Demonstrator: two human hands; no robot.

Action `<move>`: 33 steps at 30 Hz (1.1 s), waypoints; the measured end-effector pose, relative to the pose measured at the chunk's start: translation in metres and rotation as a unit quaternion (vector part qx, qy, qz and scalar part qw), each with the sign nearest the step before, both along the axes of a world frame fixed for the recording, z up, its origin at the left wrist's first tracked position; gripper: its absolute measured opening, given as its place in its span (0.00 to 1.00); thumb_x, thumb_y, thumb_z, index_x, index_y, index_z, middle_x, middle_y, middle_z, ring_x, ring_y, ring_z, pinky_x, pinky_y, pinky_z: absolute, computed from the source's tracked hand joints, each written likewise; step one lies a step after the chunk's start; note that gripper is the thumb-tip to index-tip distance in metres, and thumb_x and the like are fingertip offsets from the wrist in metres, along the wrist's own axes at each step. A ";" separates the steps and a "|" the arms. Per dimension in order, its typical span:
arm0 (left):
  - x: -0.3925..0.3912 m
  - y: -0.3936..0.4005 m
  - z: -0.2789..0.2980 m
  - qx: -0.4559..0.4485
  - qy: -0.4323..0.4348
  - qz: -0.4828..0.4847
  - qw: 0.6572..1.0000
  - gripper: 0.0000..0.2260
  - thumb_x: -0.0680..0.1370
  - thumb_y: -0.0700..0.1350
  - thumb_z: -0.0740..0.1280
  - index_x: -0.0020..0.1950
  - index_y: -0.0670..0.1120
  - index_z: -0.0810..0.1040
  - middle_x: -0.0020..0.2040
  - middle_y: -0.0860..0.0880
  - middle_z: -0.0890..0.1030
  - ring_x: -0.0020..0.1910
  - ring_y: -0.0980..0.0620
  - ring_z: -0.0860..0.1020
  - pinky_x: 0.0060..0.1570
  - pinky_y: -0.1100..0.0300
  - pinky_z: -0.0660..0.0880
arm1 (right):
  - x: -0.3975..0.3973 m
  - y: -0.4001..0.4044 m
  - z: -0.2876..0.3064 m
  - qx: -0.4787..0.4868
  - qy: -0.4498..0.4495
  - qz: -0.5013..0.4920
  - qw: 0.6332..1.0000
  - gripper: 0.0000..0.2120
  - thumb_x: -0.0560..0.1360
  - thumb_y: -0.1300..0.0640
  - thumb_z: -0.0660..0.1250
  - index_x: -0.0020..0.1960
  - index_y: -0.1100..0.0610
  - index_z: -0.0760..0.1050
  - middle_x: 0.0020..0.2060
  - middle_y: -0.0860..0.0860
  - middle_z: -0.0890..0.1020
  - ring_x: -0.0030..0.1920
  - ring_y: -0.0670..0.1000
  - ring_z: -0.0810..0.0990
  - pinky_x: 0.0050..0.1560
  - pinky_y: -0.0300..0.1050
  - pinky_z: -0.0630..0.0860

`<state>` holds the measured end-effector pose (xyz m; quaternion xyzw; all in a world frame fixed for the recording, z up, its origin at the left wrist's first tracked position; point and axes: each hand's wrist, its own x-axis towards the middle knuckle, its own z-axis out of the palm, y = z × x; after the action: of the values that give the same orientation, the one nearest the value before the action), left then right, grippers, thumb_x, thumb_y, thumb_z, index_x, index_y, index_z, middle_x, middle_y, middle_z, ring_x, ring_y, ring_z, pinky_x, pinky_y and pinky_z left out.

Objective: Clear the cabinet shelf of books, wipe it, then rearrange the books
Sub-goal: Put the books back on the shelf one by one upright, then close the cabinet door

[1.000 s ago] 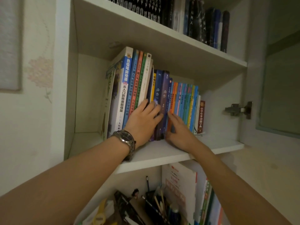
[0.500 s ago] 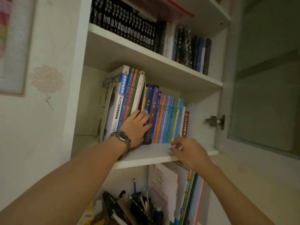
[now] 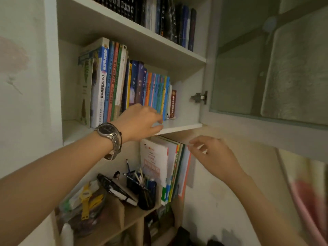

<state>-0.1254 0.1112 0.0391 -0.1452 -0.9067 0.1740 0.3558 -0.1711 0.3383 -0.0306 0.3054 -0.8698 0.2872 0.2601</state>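
Row of books (image 3: 134,86) stands upright on the middle cabinet shelf (image 3: 179,126), packed from a tall white-spined one at left to a small dark red one at right. Left hand (image 3: 140,121), wristwatch (image 3: 110,137) on the wrist, reaches in at the low ends of the blue and orange spines, fingers extended rightward and relaxed, thumb below near the shelf edge; cannot tell if it grips any book. Right hand (image 3: 211,155) hangs below the shelf, just right of the upright workbooks (image 3: 168,167) on the lower level, fingers loosely curled, holding nothing. Glass cabinet door (image 3: 266,68) stands open at right.
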 end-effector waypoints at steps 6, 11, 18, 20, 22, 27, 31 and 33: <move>0.003 0.035 0.004 0.002 0.028 -0.087 0.996 0.21 0.79 0.60 0.52 0.56 0.51 0.80 0.48 0.52 0.81 0.44 0.53 0.77 0.46 0.54 0.75 | 0.039 0.041 0.003 -0.036 0.066 -0.077 0.994 0.08 0.76 0.48 0.65 0.52 0.47 0.80 0.46 0.42 0.82 0.44 0.47 0.80 0.47 0.48 0.77; 0.002 0.086 0.013 0.029 0.089 -0.207 0.974 0.23 0.78 0.58 0.50 0.48 0.48 0.81 0.43 0.48 0.82 0.41 0.46 0.79 0.43 0.52 0.75 | 0.079 0.078 0.011 -0.090 0.158 -0.134 0.974 0.10 0.75 0.48 0.65 0.52 0.51 0.80 0.46 0.46 0.83 0.45 0.50 0.81 0.42 0.50 0.78; 0.009 0.188 0.026 0.060 0.162 -0.380 0.909 0.18 0.78 0.54 0.55 0.44 0.46 0.81 0.42 0.47 0.82 0.42 0.44 0.79 0.44 0.51 0.74 | 0.139 0.140 0.030 -0.156 0.300 -0.230 0.912 0.10 0.73 0.55 0.67 0.53 0.55 0.79 0.47 0.48 0.82 0.47 0.51 0.80 0.46 0.50 0.77; 0.015 0.215 0.030 0.070 0.169 -0.422 0.888 0.16 0.78 0.53 0.57 0.45 0.46 0.81 0.44 0.47 0.82 0.44 0.44 0.79 0.45 0.52 0.73 | 0.147 0.160 0.030 -0.183 0.314 -0.259 0.895 0.11 0.72 0.57 0.67 0.55 0.55 0.78 0.49 0.49 0.81 0.50 0.52 0.80 0.48 0.49 0.76; 0.020 0.241 0.033 0.071 0.177 -0.453 0.871 0.15 0.77 0.52 0.58 0.48 0.46 0.81 0.46 0.48 0.82 0.46 0.45 0.79 0.46 0.53 0.72 | 0.151 0.180 0.028 -0.203 0.309 -0.290 0.883 0.15 0.72 0.58 0.68 0.58 0.55 0.76 0.52 0.50 0.79 0.53 0.53 0.78 0.53 0.50 0.75; 0.024 0.291 0.037 0.090 0.164 -0.502 0.845 0.14 0.78 0.51 0.60 0.58 0.46 0.78 0.56 0.48 0.79 0.56 0.48 0.76 0.56 0.54 0.69 | 0.145 0.211 0.022 -0.236 0.226 -0.321 0.889 0.25 0.72 0.61 0.70 0.67 0.56 0.68 0.60 0.50 0.73 0.56 0.49 0.74 0.56 0.50 0.75; 0.022 0.318 0.036 0.080 0.155 -0.507 0.844 0.16 0.78 0.50 0.63 0.64 0.47 0.74 0.65 0.45 0.73 0.64 0.45 0.71 0.63 0.52 0.66 | 0.136 0.217 0.024 -0.288 0.134 -0.278 0.907 0.24 0.74 0.63 0.68 0.68 0.53 0.67 0.53 0.47 0.77 0.41 0.37 0.78 0.43 0.39 0.79; 0.021 0.327 0.034 0.064 0.147 -0.500 0.851 0.18 0.78 0.51 0.63 0.67 0.48 0.72 0.70 0.44 0.68 0.68 0.44 0.67 0.66 0.51 0.63 | 0.132 0.219 0.023 -0.294 0.130 -0.271 0.907 0.23 0.74 0.63 0.68 0.67 0.52 0.69 0.49 0.47 0.78 0.37 0.39 0.79 0.37 0.37 0.78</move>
<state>-0.1041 0.4385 0.0730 -0.5281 -0.6579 -0.0664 0.5328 -0.0392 0.5575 -0.0072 0.0023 -0.7539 0.4063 0.5163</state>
